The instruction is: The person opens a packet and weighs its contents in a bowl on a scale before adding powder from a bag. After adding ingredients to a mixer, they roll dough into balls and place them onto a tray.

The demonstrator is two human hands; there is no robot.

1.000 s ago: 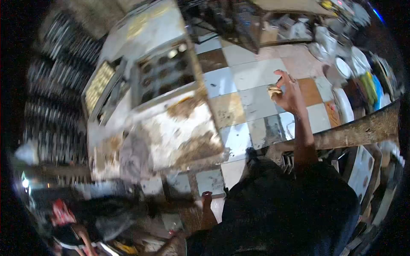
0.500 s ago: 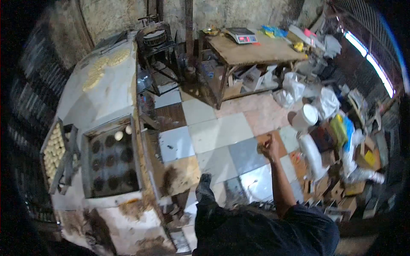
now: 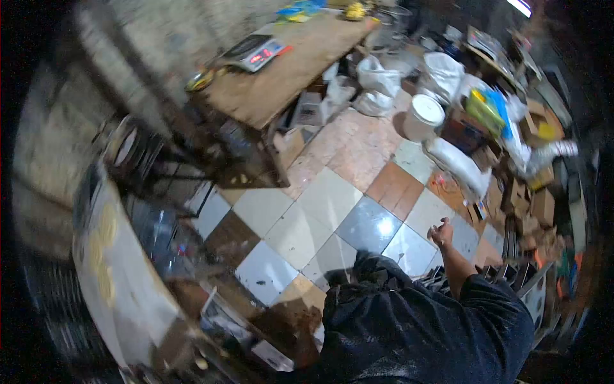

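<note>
My right hand (image 3: 440, 233) is held out over the tiled floor (image 3: 368, 224), empty, its fingers loosely bent and apart. It touches nothing; the nearest thing is a long white sack (image 3: 457, 168) on the floor beyond it. A dim brown shape beside the left edge of my dark shirt may be my left hand, but shadow and blur hide its fingers. Off to the left, a pale work surface (image 3: 137, 288) carries flattened pieces of dough (image 3: 102, 256) in rows. One small dough ball (image 3: 201, 363) shows near the bottom edge.
A wooden table (image 3: 288, 70) bears a digital scale (image 3: 252, 53) with lit red digits. White bags (image 3: 377, 83), a lidded white bucket (image 3: 423, 118) and cardboard boxes (image 3: 543, 205) crowd the right side. A metal stand (image 3: 137, 153) is by the left wall.
My view has swung right, so the table and scale now sit further left. The tray with dough balls has left the picture. My right hand stays extended and empty.
</note>
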